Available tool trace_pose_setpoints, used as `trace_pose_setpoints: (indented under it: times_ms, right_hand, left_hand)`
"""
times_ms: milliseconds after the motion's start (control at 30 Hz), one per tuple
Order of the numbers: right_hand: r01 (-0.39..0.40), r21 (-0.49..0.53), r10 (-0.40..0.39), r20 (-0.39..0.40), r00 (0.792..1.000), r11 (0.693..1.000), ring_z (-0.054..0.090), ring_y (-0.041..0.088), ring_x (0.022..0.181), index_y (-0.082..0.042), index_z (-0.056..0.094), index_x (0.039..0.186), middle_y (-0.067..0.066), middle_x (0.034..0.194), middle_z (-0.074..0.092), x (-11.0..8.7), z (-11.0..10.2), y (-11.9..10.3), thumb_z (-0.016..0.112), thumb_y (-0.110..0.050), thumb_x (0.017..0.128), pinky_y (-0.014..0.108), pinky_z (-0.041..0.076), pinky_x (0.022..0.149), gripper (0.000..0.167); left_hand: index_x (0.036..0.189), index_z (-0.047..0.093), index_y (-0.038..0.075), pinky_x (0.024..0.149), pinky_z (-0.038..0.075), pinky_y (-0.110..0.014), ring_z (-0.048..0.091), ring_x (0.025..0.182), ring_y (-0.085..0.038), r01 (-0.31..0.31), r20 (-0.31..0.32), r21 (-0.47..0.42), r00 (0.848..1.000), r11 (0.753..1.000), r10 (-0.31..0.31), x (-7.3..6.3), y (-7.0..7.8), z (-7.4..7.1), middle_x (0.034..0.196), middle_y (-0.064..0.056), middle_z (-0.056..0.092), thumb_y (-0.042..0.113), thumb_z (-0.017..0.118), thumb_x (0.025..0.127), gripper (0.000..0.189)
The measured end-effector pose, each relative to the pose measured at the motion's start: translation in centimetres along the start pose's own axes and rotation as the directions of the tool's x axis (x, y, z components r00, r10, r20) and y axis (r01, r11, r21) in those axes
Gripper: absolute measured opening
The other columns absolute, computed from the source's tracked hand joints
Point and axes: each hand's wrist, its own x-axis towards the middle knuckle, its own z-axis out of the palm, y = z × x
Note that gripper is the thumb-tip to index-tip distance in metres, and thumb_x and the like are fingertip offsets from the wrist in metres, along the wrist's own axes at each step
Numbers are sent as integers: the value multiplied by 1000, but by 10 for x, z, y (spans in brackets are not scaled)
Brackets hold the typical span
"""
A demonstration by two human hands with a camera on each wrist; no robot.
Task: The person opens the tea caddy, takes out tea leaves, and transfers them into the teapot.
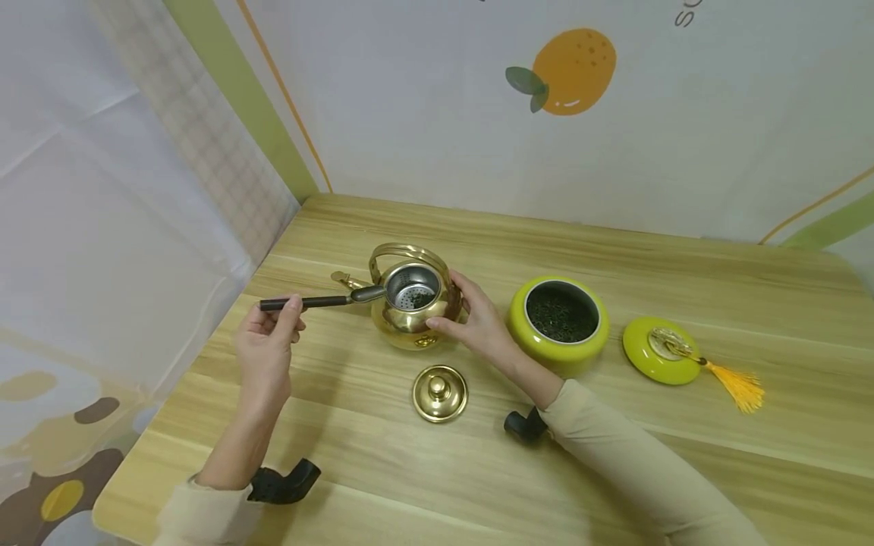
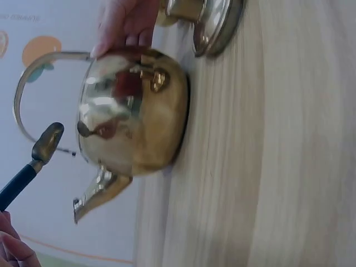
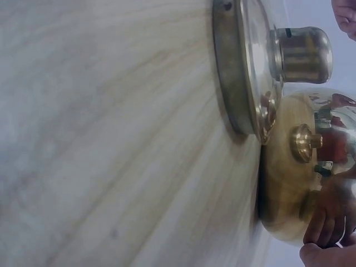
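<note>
My left hand pinches the dark handle of a tea scoop. The scoop's metal bowl lies over the left rim of a brass teapot, beside the mouth. Inside the mouth sits a perforated metal strainer with some dark tea leaves. Against the pot's right side, my right hand holds it, thumb at the front and fingers behind. In the left wrist view the scoop shows above the teapot. The teapot's lid lies knob up on the table, in front of the pot.
A yellow-green jar with dark tea leaves stands open to the right of the teapot. Further right lies its lid with an orange tassel. The wooden table meets a printed cloth backdrop behind.
</note>
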Motion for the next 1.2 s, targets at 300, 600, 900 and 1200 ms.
trace_pose_setpoints:
  times_ms: [300,600,900,1200]
  right_hand:
    - [-2,19,2,5,1000,1000,31,31,137,0,31,144,17,148,34,0,0,-1,78,-9,75,40,28,113,83]
    - [-2,-13,2,0,1000,1000,35,27,136,-3,34,143,14,147,37,0,1,0,78,-14,76,37,32,111,81]
    - [-23,-14,23,-1,1000,1000,34,27,136,-4,33,144,13,148,35,-1,2,0,78,-15,77,37,31,111,82]
    - [-34,7,34,3,999,999,32,27,137,-5,33,144,13,149,34,-1,0,0,78,-15,76,38,29,112,82]
  left_hand:
    - [81,63,6,52,41,-13,53,55,-6,16,-106,-15,994,1000,-18,8,-3,-27,62,3,58,5,65,87,6]
    - [87,59,7,60,48,-11,62,62,-2,151,-127,157,983,976,-132,18,-20,-40,73,6,62,10,65,88,7]
    - [90,57,7,60,50,-10,62,61,1,188,-121,209,979,960,-166,22,-33,-44,68,11,61,10,65,88,9]
    - [92,56,9,60,49,-9,62,63,2,211,-125,244,975,946,-185,21,-37,-47,69,13,62,12,66,87,11]
